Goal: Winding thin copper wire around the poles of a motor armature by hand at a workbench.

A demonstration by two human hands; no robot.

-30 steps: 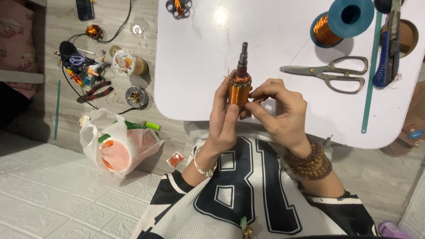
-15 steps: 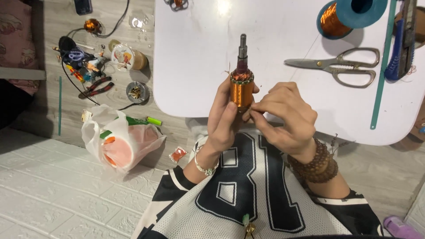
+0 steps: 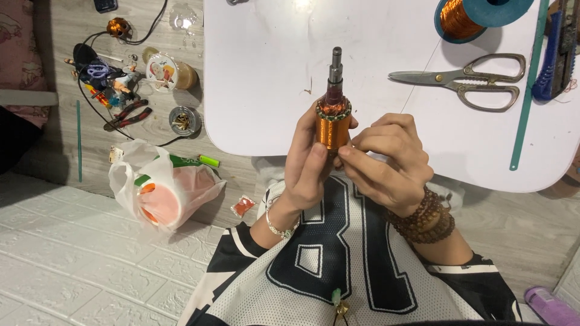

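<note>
Head view: both hands (image 3: pixel 356 160) pinch an upright copper-wound rotor (image 3: pixel 333 118); a white plastic bag (image 3: pixel 160 187) lies on the floor.

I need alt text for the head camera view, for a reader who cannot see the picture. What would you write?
Seen from above, a person's left hand holds a copper-wound motor armature upright at the edge of a white table, while the right hand pinches at its windings. Scissors and a spool of copper wire lie on the table; a plastic bag sits on the floor.

Left of the white table (image 3: pixel 254 90), on the floor, we note a white plastic bag (image 3: pixel 163 187), a small red sachet (image 3: pixel 243 206), and a round-lidded printed jar (image 3: pixel 169 72).
</note>
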